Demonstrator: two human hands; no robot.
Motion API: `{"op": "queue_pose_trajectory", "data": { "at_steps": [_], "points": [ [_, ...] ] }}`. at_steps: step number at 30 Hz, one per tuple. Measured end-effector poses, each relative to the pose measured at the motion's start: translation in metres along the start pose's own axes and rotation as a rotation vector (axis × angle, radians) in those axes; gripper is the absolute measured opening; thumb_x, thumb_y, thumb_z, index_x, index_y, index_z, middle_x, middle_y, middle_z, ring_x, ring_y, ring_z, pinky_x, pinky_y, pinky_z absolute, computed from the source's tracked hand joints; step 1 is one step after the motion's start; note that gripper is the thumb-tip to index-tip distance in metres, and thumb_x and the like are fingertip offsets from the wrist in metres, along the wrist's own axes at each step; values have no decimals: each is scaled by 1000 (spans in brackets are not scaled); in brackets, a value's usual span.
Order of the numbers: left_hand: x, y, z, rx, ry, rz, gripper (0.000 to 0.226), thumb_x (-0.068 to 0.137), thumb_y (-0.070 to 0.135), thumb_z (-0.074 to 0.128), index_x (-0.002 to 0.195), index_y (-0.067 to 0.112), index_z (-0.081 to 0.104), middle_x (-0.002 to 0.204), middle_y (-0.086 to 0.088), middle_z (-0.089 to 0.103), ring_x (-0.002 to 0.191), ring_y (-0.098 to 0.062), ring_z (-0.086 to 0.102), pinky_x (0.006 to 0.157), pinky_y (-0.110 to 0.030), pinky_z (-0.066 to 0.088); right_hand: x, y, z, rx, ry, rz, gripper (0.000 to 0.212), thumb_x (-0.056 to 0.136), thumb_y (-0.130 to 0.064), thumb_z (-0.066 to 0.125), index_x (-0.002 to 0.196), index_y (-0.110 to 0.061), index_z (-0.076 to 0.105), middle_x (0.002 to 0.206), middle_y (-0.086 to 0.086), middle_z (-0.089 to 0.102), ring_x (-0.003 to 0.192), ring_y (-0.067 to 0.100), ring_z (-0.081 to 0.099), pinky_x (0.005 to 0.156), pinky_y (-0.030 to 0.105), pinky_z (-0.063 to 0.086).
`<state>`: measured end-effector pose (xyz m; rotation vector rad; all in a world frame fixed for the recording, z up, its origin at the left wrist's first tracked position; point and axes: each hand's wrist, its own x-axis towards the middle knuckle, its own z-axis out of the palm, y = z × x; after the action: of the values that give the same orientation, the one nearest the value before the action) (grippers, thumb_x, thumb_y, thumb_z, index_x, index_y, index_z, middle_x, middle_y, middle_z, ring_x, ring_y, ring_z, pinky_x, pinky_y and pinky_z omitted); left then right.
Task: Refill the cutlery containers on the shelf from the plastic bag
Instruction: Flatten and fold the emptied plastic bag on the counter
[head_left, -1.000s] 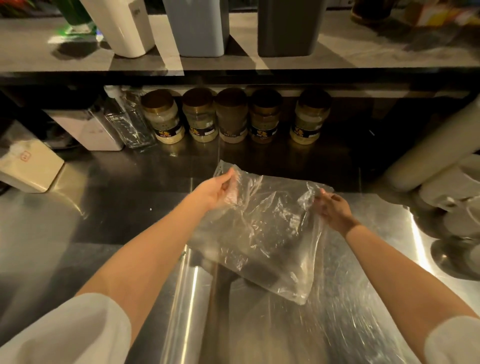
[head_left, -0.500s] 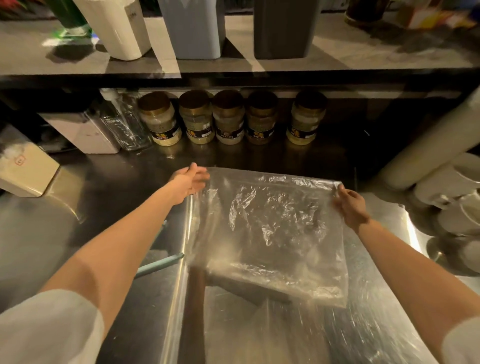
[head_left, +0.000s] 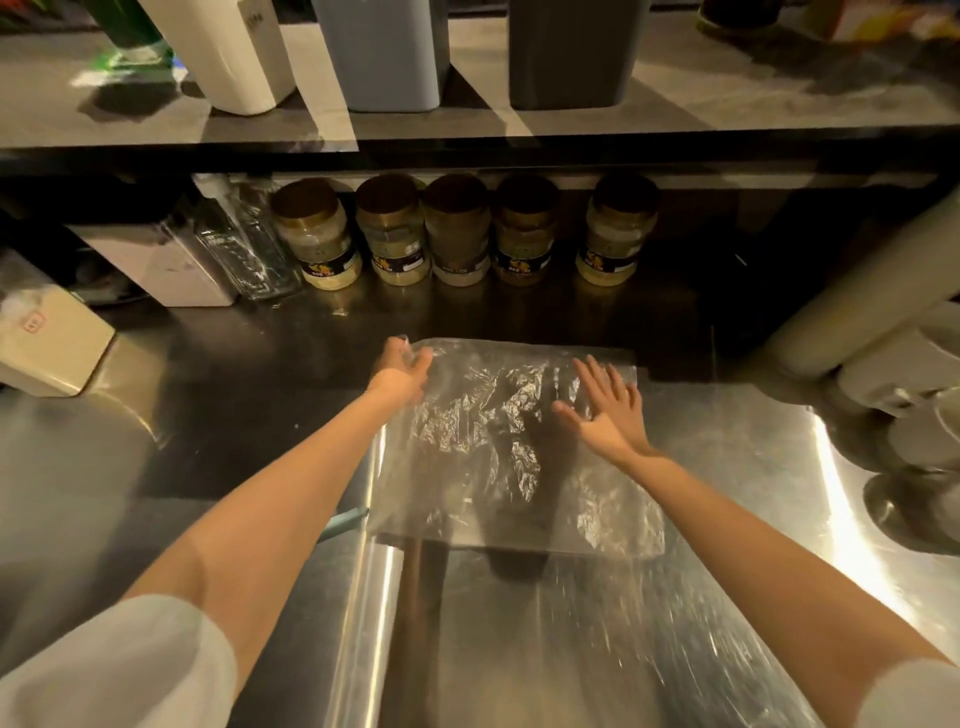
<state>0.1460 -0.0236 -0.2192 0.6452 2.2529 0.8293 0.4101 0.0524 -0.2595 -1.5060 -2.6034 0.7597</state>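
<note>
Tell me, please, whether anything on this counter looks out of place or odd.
Nothing is spilled or damaged. The one odd thing: the clear plastic bag lies flat and crumpled on the steel counter and looks empty, with the right hand spread flat on it and the left hand at its far corner.

Surface (head_left: 218, 426): bare steel open left of and nearer than the flat plastic bag (head_left: 498, 467). Far side closed by jars (head_left: 457, 234) and a glass bottle (head_left: 249, 244) under the low shelf (head_left: 727, 119). Right: stacked cups (head_left: 914, 415), leaning roll (head_left: 857, 291); far left: beige box (head_left: 52, 348).
</note>
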Motion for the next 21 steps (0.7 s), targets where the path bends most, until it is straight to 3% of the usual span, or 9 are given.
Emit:
{"op": "queue_pose_trajectory", "data": {
  "at_steps": [2,4,6,7,9,12,14,16,21],
  "points": [
    [-1,-12,3,7,11,13,57,94,35,55,135,3,34,138,-13,44,121,-32,47,91,-35,40,2,-1,8,-102,-130,-4,89,67,-89,3,144,-45,-12,151,-11,-24,144,24,-18,113,46,-16],
    [-5,-17,-1,42,69,-43,64,91,42,56,135,4,30,136,-15,43,122,-33,45,90,-35,38,0,3,16,-153,-239,23,80,78,-82,17,143,-48,-14,154,-5,-24,142,29,-22,113,51,-17],
    [-7,-20,-7,182,232,-69,75,87,49,59,140,8,26,141,-17,37,127,-34,39,98,-40,34,-3,10,21,-195,-298,45,79,81,-79,21,143,-47,-16,155,-3,-24,141,31,-23,114,53,-15],
    [-10,-20,-9,271,325,-29,80,86,49,60,144,9,22,144,-18,31,131,-35,33,103,-43,29,-5,12,23,-215,-316,43,81,79,-82,19,143,-47,-17,154,-3,-25,141,33,-24,113,53,-16],
    [-17,-20,-7,405,414,217,80,89,47,56,148,11,16,150,-18,21,136,-34,22,109,-47,17,-6,10,25,-254,-296,22,89,69,-88,7,143,-44,-17,151,-4,-28,140,35,-25,111,53,-19],
    [-29,-11,10,681,153,670,59,99,41,37,151,20,16,158,-2,13,145,-20,7,114,-41,-2,0,-3,27,-316,-208,-5,83,77,-83,12,144,-44,-16,153,-3,-27,139,35,-27,108,51,-21],
    [-29,-8,28,887,-53,799,55,102,42,25,152,24,11,160,2,4,147,-16,-3,113,-34,-10,7,-14,29,-335,-197,-11,77,84,-77,18,144,-44,-17,150,-5,-30,138,35,-30,107,52,-22],
    [-23,-10,40,1006,-150,762,56,102,45,20,151,28,1,160,0,-6,146,-19,-12,113,-36,-15,12,-20,32,-362,-221,-10,77,83,-77,16,144,-43,-19,147,-6,-35,136,36,-33,106,54,-22],
    [-2,-32,45,1147,-187,519,64,93,65,15,146,42,-14,156,-3,-23,139,-39,-26,107,-53,-21,10,-4,43,-340,-250,44,80,77,-81,12,143,-46,-18,154,-3,-27,136,37,-31,104,56,-24]
  ]
}}
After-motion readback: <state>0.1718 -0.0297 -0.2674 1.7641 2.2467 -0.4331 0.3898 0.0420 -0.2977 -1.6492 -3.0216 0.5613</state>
